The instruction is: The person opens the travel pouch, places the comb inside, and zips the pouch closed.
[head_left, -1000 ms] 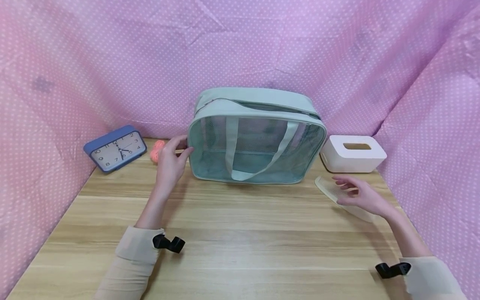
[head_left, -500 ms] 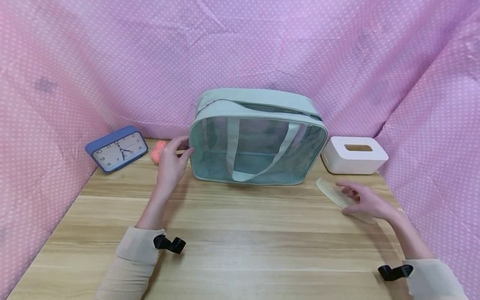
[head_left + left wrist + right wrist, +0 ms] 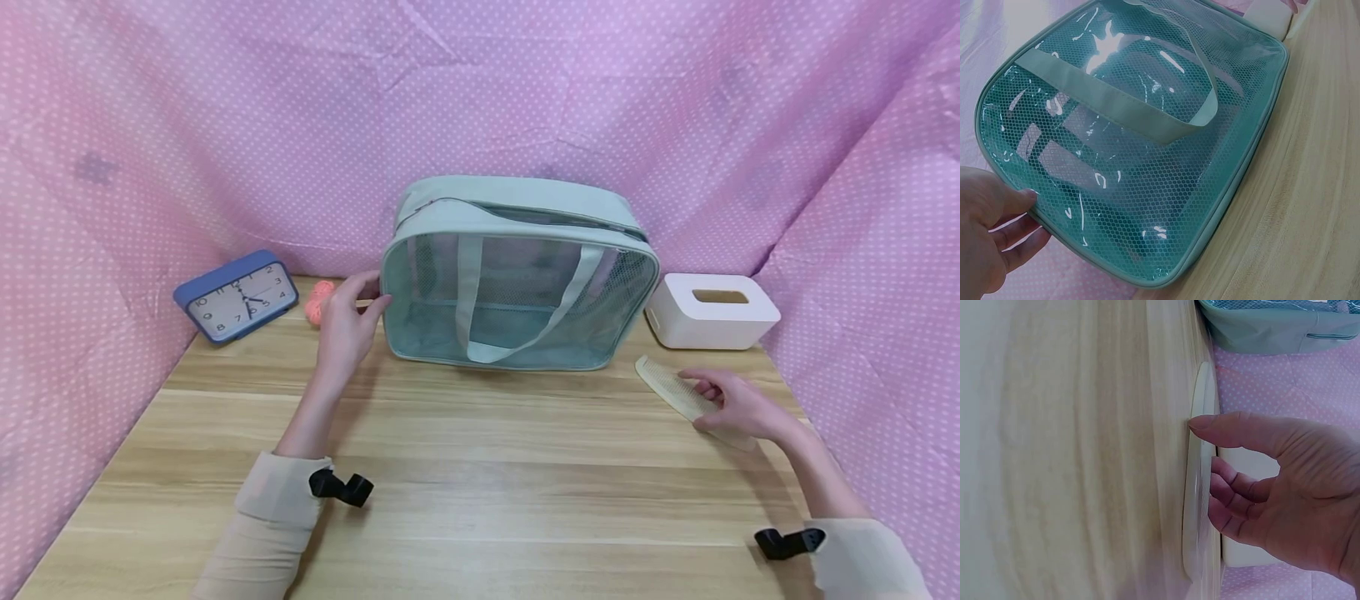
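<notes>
while the head view took in the pale wooden table (image 3: 450,475), my left hand (image 3: 347,329) pinched the side edge of a mint-green bag with a clear front (image 3: 517,292), which stood at the back, presumably so it stayed steady. my right hand (image 3: 738,404) arched over a cream, long, curved comb (image 3: 663,385) lying flat before a white, slotted, rounded box (image 3: 712,327). a blue rectangular clock (image 3: 243,302) and a small coral bundle of yarn (image 3: 318,302) sat on the left, apart from the bag.

from the left wrist, my thumb pressed the bag's front and my bent fingers went behind its rim.

from the right wrist, my thumb touched one long edge of the comb and bent fingers neared the other, apparently because its flatness called for straddling; whether they gripped it, i could not tell.
</notes>
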